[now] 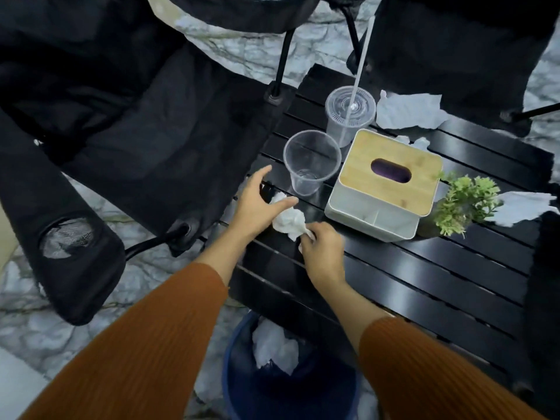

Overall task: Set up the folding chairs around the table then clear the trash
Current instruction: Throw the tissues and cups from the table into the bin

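A crumpled white tissue point(288, 219) lies near the left edge of the black slatted table point(424, 268). My right hand point(322, 250) pinches its near end. My left hand point(260, 204) rests on its far end, fingers spread. An empty clear plastic cup point(310, 162) stands just beyond my hands. A lidded clear cup with a white straw point(350, 112) stands behind it. More crumpled tissues lie at the far side point(409, 110) and at the right point(524, 209). A black folding chair point(136, 131) stands open at the table's left; another chair point(454, 40) is at the far side.
A blue trash bin point(239, 374) with white tissues inside stands on the floor under the table's near edge. A white tissue box with a wooden lid point(388, 180) and a small green plant point(463, 201) sit mid-table. The floor is grey marble.
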Tool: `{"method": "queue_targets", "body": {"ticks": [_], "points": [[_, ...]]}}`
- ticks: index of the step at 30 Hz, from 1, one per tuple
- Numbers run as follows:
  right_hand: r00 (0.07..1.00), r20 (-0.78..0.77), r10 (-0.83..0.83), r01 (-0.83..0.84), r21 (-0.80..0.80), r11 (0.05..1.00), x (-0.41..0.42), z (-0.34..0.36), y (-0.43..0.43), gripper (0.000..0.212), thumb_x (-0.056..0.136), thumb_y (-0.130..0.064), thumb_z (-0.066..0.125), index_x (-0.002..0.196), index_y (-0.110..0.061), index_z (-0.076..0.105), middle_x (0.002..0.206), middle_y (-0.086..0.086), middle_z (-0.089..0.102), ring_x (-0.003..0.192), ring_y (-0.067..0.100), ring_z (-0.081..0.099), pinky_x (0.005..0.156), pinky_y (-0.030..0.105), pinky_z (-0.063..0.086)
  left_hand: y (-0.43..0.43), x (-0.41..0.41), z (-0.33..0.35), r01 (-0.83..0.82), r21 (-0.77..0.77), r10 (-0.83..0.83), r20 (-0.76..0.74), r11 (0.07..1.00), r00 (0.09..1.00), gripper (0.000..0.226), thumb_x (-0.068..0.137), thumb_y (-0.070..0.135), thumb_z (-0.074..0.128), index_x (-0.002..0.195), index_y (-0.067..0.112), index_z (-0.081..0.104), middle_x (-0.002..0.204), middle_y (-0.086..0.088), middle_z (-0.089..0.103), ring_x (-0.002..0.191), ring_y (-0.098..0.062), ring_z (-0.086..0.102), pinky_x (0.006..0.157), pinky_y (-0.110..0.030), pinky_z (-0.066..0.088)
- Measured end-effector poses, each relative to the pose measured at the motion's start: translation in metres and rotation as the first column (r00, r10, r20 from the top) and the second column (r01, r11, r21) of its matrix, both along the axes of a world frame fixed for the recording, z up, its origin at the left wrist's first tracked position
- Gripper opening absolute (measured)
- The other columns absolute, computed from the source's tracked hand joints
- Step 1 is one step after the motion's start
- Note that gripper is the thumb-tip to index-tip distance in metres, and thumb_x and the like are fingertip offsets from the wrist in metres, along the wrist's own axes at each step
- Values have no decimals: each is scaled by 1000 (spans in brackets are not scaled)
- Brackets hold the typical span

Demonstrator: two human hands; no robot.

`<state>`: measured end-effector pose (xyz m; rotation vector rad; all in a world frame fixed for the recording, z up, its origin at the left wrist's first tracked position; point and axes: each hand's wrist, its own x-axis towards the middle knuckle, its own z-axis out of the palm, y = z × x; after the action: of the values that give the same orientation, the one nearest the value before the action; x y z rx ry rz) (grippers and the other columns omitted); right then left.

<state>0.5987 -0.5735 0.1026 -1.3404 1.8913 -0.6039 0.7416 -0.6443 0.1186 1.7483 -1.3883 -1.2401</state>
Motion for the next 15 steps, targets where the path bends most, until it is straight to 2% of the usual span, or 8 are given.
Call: {"method": "queue_targets", "body": {"ticks": [2, 4, 5, 8, 10, 12, 15], "points": [[999, 8, -53, 53, -18, 998, -12, 1, 4, 12, 87, -4, 56, 86, -8, 67, 83, 2, 59, 75, 18, 53, 66, 26, 37, -7, -14, -3, 19, -26, -20, -66, 999, 998, 89, 67, 36, 85, 142, 28, 38, 145, 13, 44, 130, 4, 38, 105, -17, 32], [996, -7, -85, 84, -19, 996, -26, 1, 8, 11, 87, -3, 55, 82, -5, 65, 83, 5, 59, 75, 21, 54, 67, 33, 43, -14, -29, -6, 31, -62, -38, -114, 998, 993, 90, 63, 33, 88, 138, 31, 37, 135, 25, 45, 119, 21, 40, 95, 1, 32], [996, -17, -92, 92, -16, 996, -32, 1, 9, 11, 88, -4, 55, 82, -3, 64, 84, 6, 60, 76, 22, 54, 69, 35, 45, -17, -37, -9, 27, -73, -37, -129, 997, 991, 95, 62, 32, 89, 140, 33, 34, 135, 26, 44, 118, 22, 39, 88, 6, 32], [997, -31, -70, 70, -9, 997, -44, 1, 11, 11, 88, -6, 55, 82, -4, 64, 84, 6, 60, 77, 21, 54, 70, 34, 45, -27, -54, -14, -29, -105, 15, -134, 994, 991, 96, 59, 26, 91, 140, 27, 38, 136, 12, 50, 123, 4, 45, 87, 1, 31], [998, -19, -57, 56, -17, 998, -48, 2, 12, 11, 88, -6, 56, 82, -6, 65, 83, 4, 60, 76, 19, 53, 66, 28, 42, -32, -57, -17, -71, -139, 56, -104, 988, 993, 85, 57, 25, 91, 131, 27, 47, 125, 13, 57, 113, 2, 51, 84, -3, 35], [999, -8, -53, 53, -24, 998, -51, 5, 14, 11, 88, -6, 56, 83, -7, 66, 83, 2, 59, 75, 17, 52, 63, 23, 39, -32, -56, -16, -109, -157, 93, -106, 982, 990, 79, 58, 23, 89, 126, 26, 49, 121, 12, 58, 112, 0, 54, 85, -5, 37], [999, -14, -30, 30, -16, 999, -55, 10, 20, 11, 88, -4, 55, 84, -4, 65, 83, 4, 59, 75, 19, 53, 66, 28, 43, -23, -48, -12, -171, -141, 149, -152, 975, 977, 79, 61, 16, 88, 128, 23, 47, 126, 6, 57, 119, -5, 54, 89, -3, 40]]}}
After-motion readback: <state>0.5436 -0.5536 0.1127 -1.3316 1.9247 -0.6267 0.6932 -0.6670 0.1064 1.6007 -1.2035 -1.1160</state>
